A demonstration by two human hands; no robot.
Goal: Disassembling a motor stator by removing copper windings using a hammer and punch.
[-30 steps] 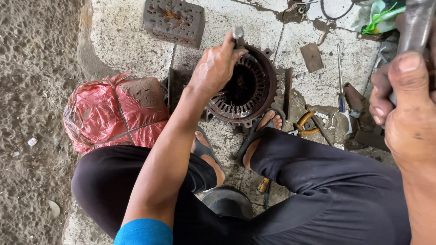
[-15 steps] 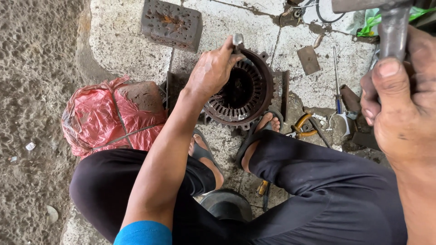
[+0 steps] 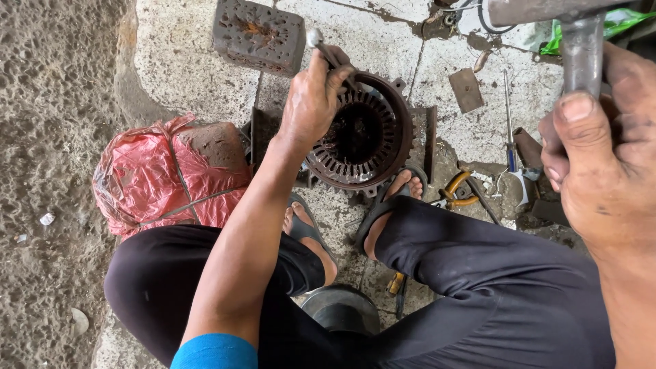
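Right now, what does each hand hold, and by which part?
The left hand grips a metal rod around its shaft, just below the top end. The right hand holds a hammer by its metal handle, under the head.

Daylight falls on a cracked, speckled concrete floor (image 3: 205, 75) of joined slabs, stained and gritty, bordered on one side by rough grey ground (image 3: 48, 171) strewn with small stones. No walls, windows or furniture are in view.
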